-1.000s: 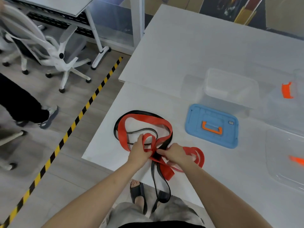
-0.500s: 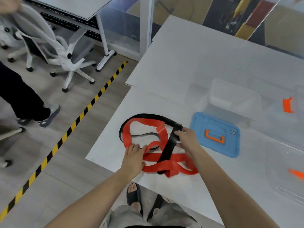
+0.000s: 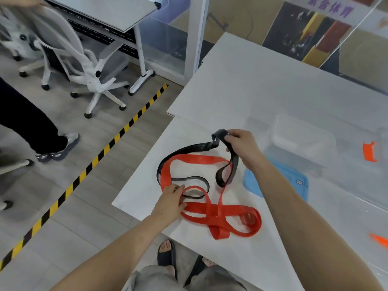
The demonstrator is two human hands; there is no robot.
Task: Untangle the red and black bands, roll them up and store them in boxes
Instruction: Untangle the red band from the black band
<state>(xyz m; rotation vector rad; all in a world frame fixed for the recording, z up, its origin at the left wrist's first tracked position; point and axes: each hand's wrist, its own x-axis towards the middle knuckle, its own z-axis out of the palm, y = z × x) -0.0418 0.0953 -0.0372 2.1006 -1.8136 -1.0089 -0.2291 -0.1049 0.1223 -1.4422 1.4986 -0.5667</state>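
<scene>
Right hand (image 3: 241,146) grips the black band (image 3: 189,147), one fold lifted off the table (image 3: 241,97); left hand (image 3: 171,201), fingers straight, presses the red band (image 3: 222,211) flat near the front edge; bands interlaced; clear box (image 3: 302,135) beyond.

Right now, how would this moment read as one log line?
phase: untangling | right hand: grips black band, end lifted | left hand: presses red band down | bands: crossed

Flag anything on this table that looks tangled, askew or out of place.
The black band, lifted by the right hand, is interlaced with the red band, which lies crossed over itself near the table's front edge. Nothing looks damaged or spilled.
</scene>
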